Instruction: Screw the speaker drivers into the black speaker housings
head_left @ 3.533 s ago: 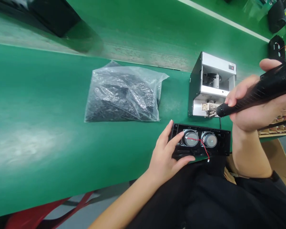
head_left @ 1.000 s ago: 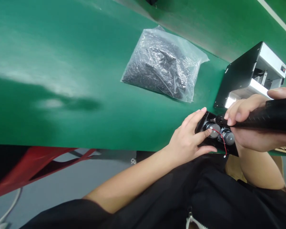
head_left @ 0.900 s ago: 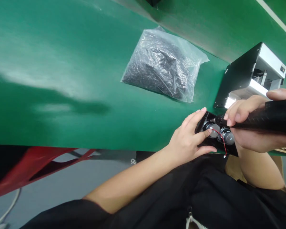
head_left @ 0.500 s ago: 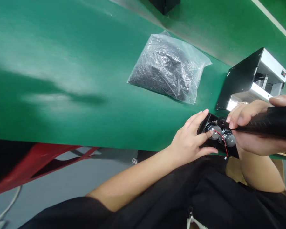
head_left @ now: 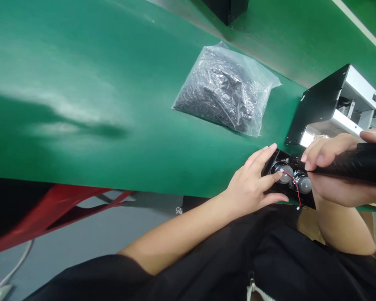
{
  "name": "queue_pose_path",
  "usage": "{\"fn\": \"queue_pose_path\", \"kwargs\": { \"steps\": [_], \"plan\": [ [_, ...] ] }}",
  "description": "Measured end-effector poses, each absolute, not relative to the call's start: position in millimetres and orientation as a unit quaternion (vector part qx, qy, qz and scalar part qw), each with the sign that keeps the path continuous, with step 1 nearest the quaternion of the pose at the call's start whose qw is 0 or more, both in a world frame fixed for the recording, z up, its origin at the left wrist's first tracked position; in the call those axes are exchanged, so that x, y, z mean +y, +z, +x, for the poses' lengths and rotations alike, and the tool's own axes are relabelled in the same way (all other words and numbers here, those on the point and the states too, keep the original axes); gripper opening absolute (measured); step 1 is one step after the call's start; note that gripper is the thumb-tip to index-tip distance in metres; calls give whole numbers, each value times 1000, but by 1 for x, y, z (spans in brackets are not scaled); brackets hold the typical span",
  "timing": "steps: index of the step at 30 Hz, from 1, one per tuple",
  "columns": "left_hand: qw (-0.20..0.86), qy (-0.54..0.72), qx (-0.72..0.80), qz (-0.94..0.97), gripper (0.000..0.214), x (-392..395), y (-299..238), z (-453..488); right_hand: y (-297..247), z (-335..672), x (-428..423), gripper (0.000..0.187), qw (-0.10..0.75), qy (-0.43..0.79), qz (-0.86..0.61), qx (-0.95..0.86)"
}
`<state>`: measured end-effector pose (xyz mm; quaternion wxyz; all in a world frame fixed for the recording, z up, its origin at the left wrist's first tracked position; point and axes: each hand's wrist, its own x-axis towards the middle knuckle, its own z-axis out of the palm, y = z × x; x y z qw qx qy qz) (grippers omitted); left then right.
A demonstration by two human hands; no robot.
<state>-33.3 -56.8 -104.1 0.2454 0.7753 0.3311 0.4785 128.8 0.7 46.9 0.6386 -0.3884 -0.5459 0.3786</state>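
Left hand spread, index finger pressed on the nearer speaker driver in the black speaker housing, which lies just beyond the palm; right hand closed around a black electric screwdriver, tip at the housing.

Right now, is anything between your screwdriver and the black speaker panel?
Nothing visible is. The electric screwdriver, gripped in the right hand, has its tip at the top edge of the black speaker panel. The left hand rests on a speaker, off to one side, and the red wire runs lower, clear of the tip.
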Motion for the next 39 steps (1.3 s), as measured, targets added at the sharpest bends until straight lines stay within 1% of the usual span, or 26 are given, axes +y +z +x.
{"fn": "queue_pose_path", "kwargs": {
  "steps": [7,18,22,25,30,34,39],
  "plan": [
    [240,480,331,776,71,-57,-104,-32,45,130,0,43,631,407,-388,-535],
    [237,485,328,775,71,-57,-104,-32,43,128,5,45,648,373,-386,-540],
    [244,478,331,776,72,-57,-105,-32,43,130,4,45,634,401,-382,-539],
    [243,482,328,775,73,-57,-105,-32,41,129,0,46,630,401,-373,-550],
    [234,485,327,777,73,-56,-105,-31,38,124,-5,54,644,350,-378,-565],
    [247,481,328,775,74,-56,-105,-31,37,123,-2,57,644,361,-377,-559],
    [250,487,325,771,74,-57,-106,-31,36,125,-2,49,649,361,-366,-561]
  ]
}}
